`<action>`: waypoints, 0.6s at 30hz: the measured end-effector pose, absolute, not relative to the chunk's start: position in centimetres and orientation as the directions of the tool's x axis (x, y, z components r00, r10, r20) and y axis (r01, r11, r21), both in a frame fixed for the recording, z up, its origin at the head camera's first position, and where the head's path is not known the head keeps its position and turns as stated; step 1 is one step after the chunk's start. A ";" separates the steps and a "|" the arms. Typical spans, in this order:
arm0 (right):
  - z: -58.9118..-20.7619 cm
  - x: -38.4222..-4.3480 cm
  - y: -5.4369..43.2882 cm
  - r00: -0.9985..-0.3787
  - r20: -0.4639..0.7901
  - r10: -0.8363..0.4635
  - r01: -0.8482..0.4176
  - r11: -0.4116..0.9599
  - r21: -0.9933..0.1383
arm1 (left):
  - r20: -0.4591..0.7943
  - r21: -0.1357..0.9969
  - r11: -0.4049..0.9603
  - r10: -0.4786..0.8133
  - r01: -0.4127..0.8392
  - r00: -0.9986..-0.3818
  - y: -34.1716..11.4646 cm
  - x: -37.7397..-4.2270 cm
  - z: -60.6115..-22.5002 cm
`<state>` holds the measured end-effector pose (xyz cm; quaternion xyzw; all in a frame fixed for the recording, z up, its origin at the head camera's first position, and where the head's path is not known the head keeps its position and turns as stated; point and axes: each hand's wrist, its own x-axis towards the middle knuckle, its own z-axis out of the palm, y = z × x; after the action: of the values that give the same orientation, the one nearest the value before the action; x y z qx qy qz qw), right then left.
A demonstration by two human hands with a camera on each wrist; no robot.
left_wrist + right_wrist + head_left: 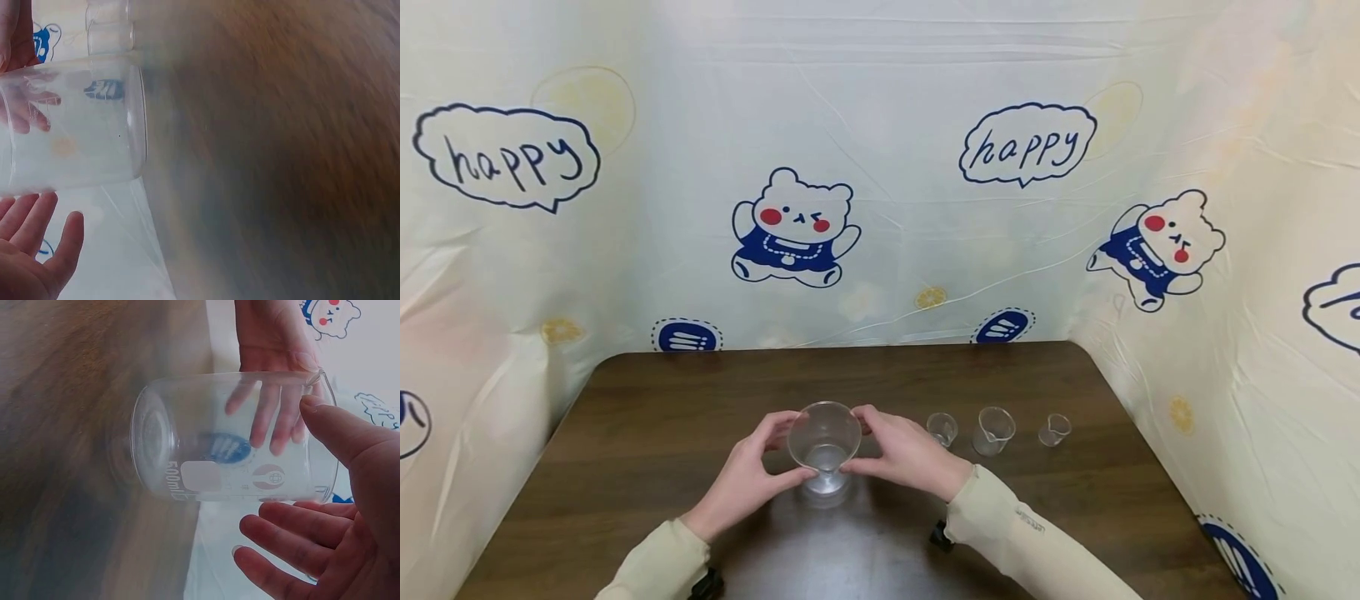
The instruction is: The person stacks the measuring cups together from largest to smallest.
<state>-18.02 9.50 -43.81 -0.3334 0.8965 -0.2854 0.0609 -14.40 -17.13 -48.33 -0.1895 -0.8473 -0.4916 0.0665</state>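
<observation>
A large clear glass beaker [825,446] marked 500 ml [231,437] is upright at the middle of the table. My left hand [747,477] holds it from the left, thumb at the near side of the rim and fingers round the far side. On the opposite side, my right hand [910,450] grips it near the rim in the same way. In the right wrist view, the lower fingers of the right hand [325,550] spread along the glass. The beaker looks empty. Whether its base touches the wood I cannot tell.
Right of the hands stand three smaller glass beakers: a small one [947,427] partly behind the right hand, a medium one [994,431], and another small one [1055,430]. The dark wooden table [685,392] meets a printed cloth [895,250] at the back and sides.
</observation>
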 end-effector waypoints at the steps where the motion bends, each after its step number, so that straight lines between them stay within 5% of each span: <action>1: -43.9 -18.0 9.7 -0.772 0.082 -0.631 -0.561 0.613 -0.557 | 0.298 0.810 0.440 0.260 0.387 -0.919 -16.9 -14.4 -48.4; 18: -45.1 -17.0 12.9 -0.796 0.092 -0.598 -0.529 0.613 -0.587 | 0.327 0.812 0.402 0.288 0.423 -0.900 -13.8 -14.6 -49.7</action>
<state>-16.95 12.93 -45.08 -0.3143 0.8963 -0.3076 0.0567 -14.61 -13.77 -49.66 -0.2129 -0.8346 -0.5037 0.0672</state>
